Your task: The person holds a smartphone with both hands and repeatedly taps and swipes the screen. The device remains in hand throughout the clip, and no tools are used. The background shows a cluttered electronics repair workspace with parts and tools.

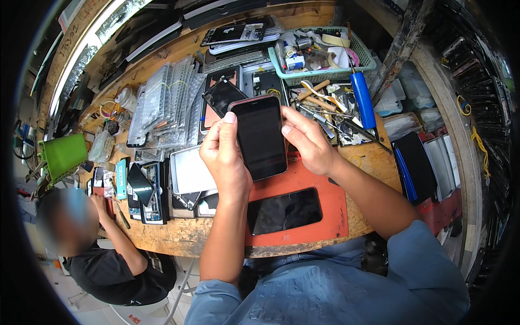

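A smartphone [260,138] with a dark screen is held upright between my two hands above the bench. My left hand [223,149] grips its left edge, the thumb lying along the upper side. On the opposite edge, my right hand [309,140] holds the phone with bent fingers and the thumb at the side. Under the phone lies an orange-red mat [333,214]. Another black phone [285,210], its glossy screen facing up, rests on that mat near the bench's front edge.
Bubble-wrapped packs [165,100] are stacked at the back left. A green basket [325,76] of odds and ends stands behind a tray of tools [330,108] with a blue cylinder [363,100]. A person in a black shirt [116,273] works at left beside opened devices [154,195].
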Motion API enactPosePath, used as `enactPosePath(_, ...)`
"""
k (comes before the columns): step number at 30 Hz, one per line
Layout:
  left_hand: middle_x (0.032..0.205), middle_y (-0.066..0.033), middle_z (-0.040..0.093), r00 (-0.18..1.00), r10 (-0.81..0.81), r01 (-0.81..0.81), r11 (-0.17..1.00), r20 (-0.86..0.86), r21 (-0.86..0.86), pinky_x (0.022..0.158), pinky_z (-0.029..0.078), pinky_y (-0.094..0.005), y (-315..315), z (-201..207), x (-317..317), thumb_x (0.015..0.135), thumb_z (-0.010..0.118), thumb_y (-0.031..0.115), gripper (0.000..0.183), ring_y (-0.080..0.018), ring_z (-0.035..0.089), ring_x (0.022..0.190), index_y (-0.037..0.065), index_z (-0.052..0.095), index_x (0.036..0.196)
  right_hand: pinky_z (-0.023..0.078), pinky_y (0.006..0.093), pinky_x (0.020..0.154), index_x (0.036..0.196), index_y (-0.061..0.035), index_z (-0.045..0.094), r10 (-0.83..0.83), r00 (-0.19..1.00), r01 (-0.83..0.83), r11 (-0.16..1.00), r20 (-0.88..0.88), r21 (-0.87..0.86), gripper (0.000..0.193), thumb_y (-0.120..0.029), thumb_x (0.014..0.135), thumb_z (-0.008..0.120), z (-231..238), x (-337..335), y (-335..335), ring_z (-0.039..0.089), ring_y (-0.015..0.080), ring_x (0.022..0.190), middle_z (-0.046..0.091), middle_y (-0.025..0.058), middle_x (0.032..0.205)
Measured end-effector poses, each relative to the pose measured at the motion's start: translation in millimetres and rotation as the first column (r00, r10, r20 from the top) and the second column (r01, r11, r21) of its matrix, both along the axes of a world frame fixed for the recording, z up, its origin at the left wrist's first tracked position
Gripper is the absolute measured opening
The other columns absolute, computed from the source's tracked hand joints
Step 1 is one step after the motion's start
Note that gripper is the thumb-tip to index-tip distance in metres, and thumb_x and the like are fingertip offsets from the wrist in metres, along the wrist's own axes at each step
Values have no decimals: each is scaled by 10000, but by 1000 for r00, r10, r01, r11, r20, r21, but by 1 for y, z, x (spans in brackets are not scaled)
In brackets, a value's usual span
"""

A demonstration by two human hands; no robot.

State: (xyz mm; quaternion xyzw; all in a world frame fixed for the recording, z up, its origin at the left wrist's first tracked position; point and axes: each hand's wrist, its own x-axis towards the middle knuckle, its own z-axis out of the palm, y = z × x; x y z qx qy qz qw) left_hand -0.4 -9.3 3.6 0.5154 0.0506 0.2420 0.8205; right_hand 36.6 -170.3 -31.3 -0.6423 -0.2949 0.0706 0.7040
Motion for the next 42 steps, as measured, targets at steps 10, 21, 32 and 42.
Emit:
enactPosePath(10, 817, 28, 613, 998, 54, -53, 993, -13, 109, 664, 409, -201, 3, -4, 0, 1003, 657, 177, 202, -30, 505, 736, 21, 687, 878, 414, 228, 740, 1429, 44, 461, 5, 1000, -5, 1000, 21, 10, 451, -189, 1045, 415, 7, -3, 1, 460, 48, 774, 603, 14, 920)
enactPosePath(21, 710, 78, 529, 998, 41, -40, 999, -49, 13, 554, 318, -202, -1, 1, -1, 1023, 633, 188, 290, -1, 399, 626, 73, 619, 757, 466, 309, 976, 1499, 36, 356, 105, 994, -105, 994, -42, -8, 565, -109, 977, 519, 5, -5, -1, 596, 141, 1100, 635, 112, 1235)
enactPosePath(32, 803, 13, 639, 995, 62, -65, 997, -73, -35, 620, 435, -206, -9, 9, 1, 1026, 620, 177, 247, -28, 525, 685, 35, 671, 830, 478, 317, 945, 1536, -20, 294, 149, 984, -151, 988, -94, -12, 679, -15, 913, 565, 4, -3, -6, 598, 133, 1073, 633, 88, 1205)
enactPosePath(42, 757, 39, 599, 998, -2, 1, 1000, -55, -17, 582, 390, -195, 2, -2, 0, 1033, 620, 199, 262, -12, 479, 653, 39, 662, 830, 497, 302, 895, 1469, 54, 383, 138, 977, -112, 981, -164, 159, 546, -179, 1009, 562, -5, 2, 3, 616, 144, 1032, 653, 121, 1158)
